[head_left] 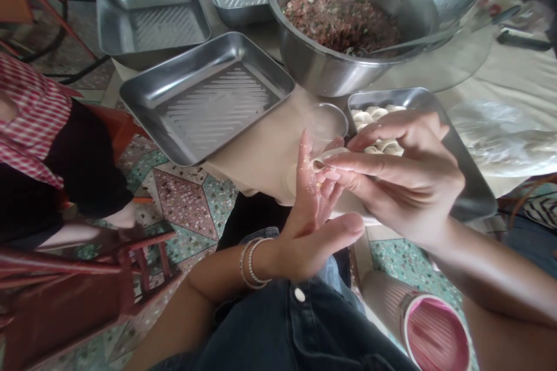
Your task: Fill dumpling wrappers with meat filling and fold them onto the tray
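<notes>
A dumpling (334,156) of pale dough is held between both hands, its folded edge partly hidden by fingers. My left hand (310,217), palm up and dusted with flour, supports it on the fingers, with the thumb stretched apart. Fingertips of my right hand (404,171) pinch the dough from the right. Just beyond the hands stands a small clear bowl (327,120). Under and behind my right hand, a metal tray (467,185) holds several finished-looking dumplings (369,117).
A large steel bowl (322,72) contains minced filling (339,20) and a utensil. Shallow metal trays (209,110) stand at left. At right lies a plastic bag (500,133). Below are a pink-lined bin (437,333) and a red chair (73,313). Another person (39,127) is at left.
</notes>
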A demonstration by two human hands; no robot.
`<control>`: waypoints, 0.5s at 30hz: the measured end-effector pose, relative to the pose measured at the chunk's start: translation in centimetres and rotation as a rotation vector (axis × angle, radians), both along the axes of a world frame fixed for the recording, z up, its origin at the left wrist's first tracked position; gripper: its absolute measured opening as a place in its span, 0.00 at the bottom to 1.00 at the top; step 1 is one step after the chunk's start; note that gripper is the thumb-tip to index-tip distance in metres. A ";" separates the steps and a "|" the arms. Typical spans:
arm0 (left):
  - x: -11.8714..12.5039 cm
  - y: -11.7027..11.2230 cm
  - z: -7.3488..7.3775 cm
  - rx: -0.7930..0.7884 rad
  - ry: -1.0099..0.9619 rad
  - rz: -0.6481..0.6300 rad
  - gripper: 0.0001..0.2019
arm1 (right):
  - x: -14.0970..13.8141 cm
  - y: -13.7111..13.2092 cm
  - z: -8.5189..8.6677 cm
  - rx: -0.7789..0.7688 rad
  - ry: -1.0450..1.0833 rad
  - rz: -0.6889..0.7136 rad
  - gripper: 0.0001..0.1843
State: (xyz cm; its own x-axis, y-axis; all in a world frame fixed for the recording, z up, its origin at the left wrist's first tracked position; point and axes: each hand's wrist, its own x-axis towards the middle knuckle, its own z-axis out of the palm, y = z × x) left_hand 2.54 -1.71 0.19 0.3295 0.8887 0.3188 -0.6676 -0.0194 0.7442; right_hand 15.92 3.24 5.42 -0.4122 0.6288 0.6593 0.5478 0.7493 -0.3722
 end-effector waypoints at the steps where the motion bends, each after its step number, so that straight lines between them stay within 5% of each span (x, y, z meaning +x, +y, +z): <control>1: 0.0 0.0 0.0 -0.005 0.007 -0.004 0.43 | 0.0 0.0 0.0 0.011 -0.011 -0.009 0.13; 8: 0.4 0.0 0.3 -0.063 -0.009 0.041 0.41 | -0.3 -0.4 -0.1 0.116 -0.140 -0.089 0.03; 15: -0.6 0.3 0.4 -0.108 -0.020 -0.039 0.32 | 0.2 0.0 0.0 0.091 -0.182 -0.049 0.06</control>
